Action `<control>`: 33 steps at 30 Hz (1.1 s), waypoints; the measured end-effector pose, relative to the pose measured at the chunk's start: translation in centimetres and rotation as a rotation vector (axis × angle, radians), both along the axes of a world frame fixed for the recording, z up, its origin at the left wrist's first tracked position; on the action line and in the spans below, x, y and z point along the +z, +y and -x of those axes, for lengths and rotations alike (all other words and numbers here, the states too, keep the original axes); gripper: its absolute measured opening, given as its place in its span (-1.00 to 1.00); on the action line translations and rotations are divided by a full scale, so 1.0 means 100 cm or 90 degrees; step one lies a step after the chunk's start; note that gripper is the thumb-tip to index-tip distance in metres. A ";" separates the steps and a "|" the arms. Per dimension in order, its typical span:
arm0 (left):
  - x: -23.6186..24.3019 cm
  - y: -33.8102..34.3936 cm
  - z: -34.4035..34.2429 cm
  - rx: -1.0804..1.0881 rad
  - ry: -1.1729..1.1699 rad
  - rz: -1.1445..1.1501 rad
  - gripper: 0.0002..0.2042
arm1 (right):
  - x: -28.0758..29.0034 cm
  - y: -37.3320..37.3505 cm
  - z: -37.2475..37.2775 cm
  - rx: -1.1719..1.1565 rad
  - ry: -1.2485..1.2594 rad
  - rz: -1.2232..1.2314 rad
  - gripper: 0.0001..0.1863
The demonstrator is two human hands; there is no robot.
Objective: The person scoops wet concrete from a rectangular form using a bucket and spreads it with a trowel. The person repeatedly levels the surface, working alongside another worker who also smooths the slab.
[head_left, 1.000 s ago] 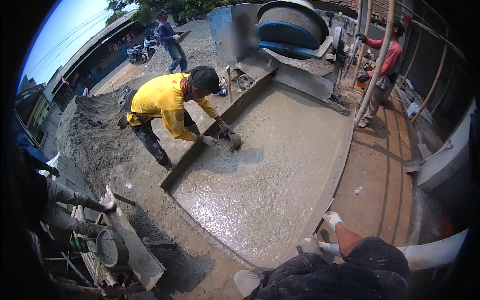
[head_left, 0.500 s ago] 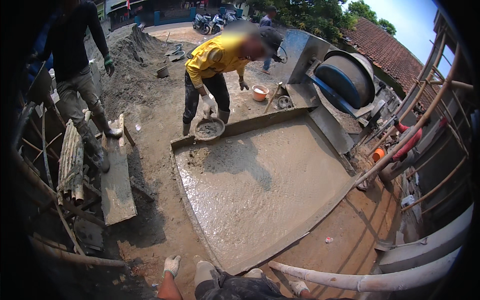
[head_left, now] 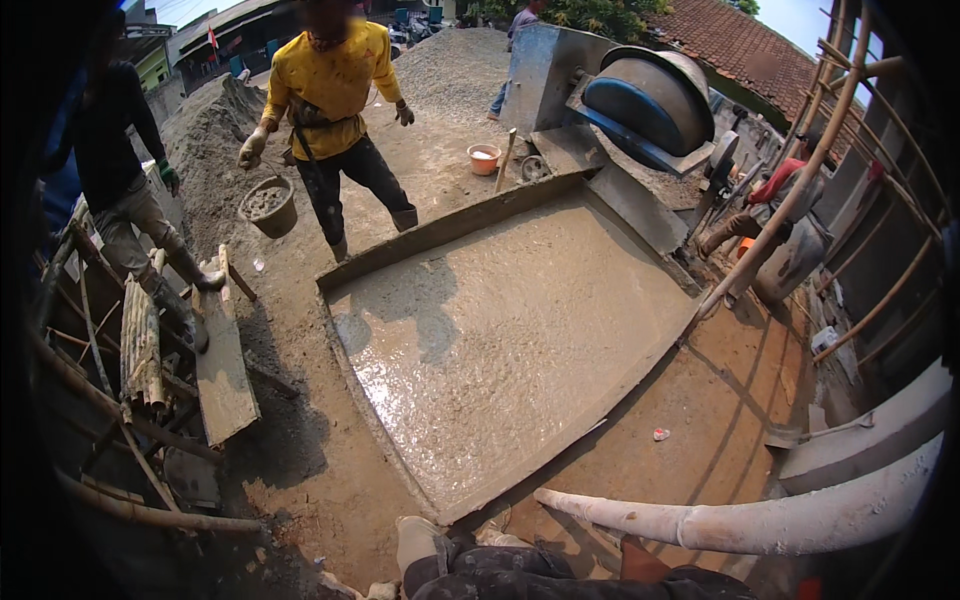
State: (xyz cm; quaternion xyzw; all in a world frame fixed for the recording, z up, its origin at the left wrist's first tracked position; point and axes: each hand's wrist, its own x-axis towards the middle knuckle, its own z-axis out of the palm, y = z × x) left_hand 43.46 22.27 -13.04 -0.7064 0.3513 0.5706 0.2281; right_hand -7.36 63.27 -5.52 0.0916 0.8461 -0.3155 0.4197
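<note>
A gloved part of my left hand shows at the lower edge, beside my pale boot; its fingers are cut off by the frame. Toward the right my bare right forearm is in view, but I cannot make out the hand or its fingers. Before my feet lies a low-walled mixing trough spread with wet grey concrete. Beyond its far left corner stands a person in a yellow shirt. Just below that person's gloved hand is a bucket of concrete; I cannot tell whether it is held.
A drum mixer stands behind the trough, with an orange bucket nearby. A bamboo pole lies close on my right. At left, another person stands by a plank. Someone in red bends at right.
The person in yellow has straightened and moved left; the bucket has left the trough edge and is raised to the left. My left hand has dropped toward the lower edge. My view has shifted.
</note>
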 end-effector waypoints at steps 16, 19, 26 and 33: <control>0.073 -0.117 0.114 -0.065 0.486 0.430 -0.41 | 0.440 0.023 0.046 -0.016 0.700 0.907 0.01; 0.053 -0.091 0.053 -0.106 0.474 0.459 -0.40 | 0.476 -0.016 0.031 0.008 0.747 0.758 0.07; 0.012 0.059 -0.197 -0.049 0.088 0.105 -0.66 | 0.491 -0.052 0.022 -0.063 0.758 0.828 -0.37; 0.030 0.051 -0.322 -0.643 0.086 0.149 -0.71 | 0.493 -0.066 0.024 -0.085 0.804 0.711 -0.44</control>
